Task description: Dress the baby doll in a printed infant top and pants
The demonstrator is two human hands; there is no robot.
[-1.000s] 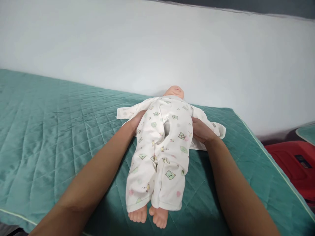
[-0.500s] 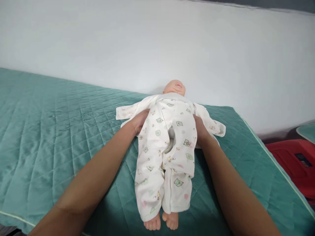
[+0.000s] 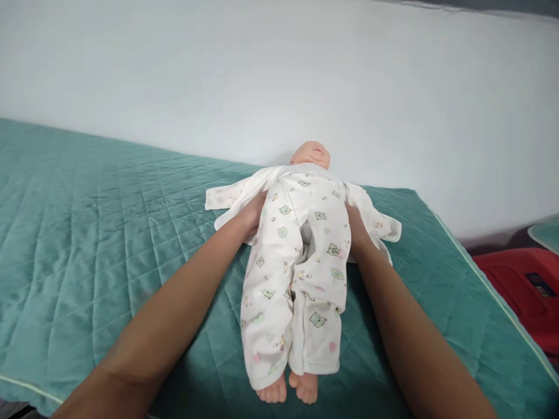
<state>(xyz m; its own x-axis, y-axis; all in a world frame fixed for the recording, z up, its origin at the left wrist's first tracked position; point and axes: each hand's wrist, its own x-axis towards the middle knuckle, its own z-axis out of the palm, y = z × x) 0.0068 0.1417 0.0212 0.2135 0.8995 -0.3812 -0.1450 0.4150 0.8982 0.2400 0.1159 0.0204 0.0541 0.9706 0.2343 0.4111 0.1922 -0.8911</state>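
A baby doll lies on its back, its feet toward me. White printed trousers cover its legs and reach up over its belly. Under them a white long-sleeved top is spread out, both sleeves stretched sideways. My left hand is at the left side of the doll's waist, its fingers hidden behind the trousers. At the right side of the waist is my right hand, its fingers also out of sight under the cloth.
The doll rests on a green quilted cover with a pale piped edge. A white wall stands behind it. At the right, beyond the edge, is a red object.
Both hands and the trousers have shifted very slightly upward, toward the doll's head. The hands stay at the two sides of the waist.
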